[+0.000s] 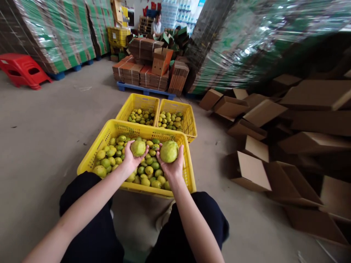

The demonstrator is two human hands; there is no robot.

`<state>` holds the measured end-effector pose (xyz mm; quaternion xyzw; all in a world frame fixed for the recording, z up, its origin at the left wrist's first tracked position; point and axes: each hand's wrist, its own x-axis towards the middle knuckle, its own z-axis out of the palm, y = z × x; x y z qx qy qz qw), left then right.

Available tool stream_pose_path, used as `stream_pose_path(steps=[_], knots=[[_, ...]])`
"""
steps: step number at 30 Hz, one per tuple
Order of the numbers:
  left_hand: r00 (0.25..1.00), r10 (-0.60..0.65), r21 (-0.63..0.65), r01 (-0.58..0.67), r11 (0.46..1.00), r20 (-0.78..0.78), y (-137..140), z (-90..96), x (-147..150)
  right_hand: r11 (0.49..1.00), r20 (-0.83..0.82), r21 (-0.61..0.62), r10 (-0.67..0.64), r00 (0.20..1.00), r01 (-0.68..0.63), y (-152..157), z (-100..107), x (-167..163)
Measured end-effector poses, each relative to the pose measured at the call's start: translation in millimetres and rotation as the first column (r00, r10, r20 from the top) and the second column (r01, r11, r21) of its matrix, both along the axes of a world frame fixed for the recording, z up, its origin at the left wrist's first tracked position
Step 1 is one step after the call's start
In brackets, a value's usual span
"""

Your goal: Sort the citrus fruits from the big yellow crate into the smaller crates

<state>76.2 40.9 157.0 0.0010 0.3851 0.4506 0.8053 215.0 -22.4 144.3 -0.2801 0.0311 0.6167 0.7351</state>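
My left hand (131, 159) is closed around a yellow-green lemon (138, 148), palm up. In my right hand (174, 168) rests a larger, rounder greenish lemon (169, 151), with fingers and thumb at its sides. Both hands are held above a yellow plastic crate (90, 151) in front of my knees. Many loose lemons (148, 170), green to yellow, lie inside that crate. Parts of them are hidden behind my hands and forearms.
Two more yellow crates, left (124, 106) and right (192, 122), hold lemons behind the near one. Open cardboard boxes (253, 170) are heaped at right. Flattened cartons (153, 81) sit on a blue pallet (131, 87). A red stool (24, 69) and wrapped stacks flank the floor; a person (156, 25) is far back.
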Motion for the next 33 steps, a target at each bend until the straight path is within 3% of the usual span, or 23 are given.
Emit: stream_pose_path(steps=[3,8,14,21,25,29,33], knots=[[0.996,0.084,-0.017,-0.084,0.996,-0.006,0,0.1,-1,0.999,-0.003,-0.04,-0.021,1.0,0.021,-2,5,0],[0.999,0.015,-0.061,-0.012,0.998,0.047,3,-6.3,-4,0.999,0.037,0.04,0.004,0.999,-0.005,-4,5,-5],[0.991,-0.016,0.028,0.012,1.0,0.136,12,1.1,-7,0.992,0.194,0.129,-0.036,0.98,0.01,-5,7,-2],[0.992,0.074,0.216,-0.094,0.972,0.1,16,14.3,-12,0.952,0.178,0.236,0.155,0.972,-0.195,4,0,11],[0.993,0.051,0.247,-0.076,0.966,0.104,9,13.3,0,0.943,0.223,0.293,0.089,0.971,-0.154,15,-2,1],[1.0,-0.016,0.394,0.013,0.919,0.005,4,14.8,7,0.95,0.313,0.279,0.049,0.949,-0.141,23,6,-11],[0.997,-0.002,0.513,0.04,0.858,-0.074,1,19.5,3,0.937,0.526,0.33,-0.081,0.846,-0.115,25,12,-9]])
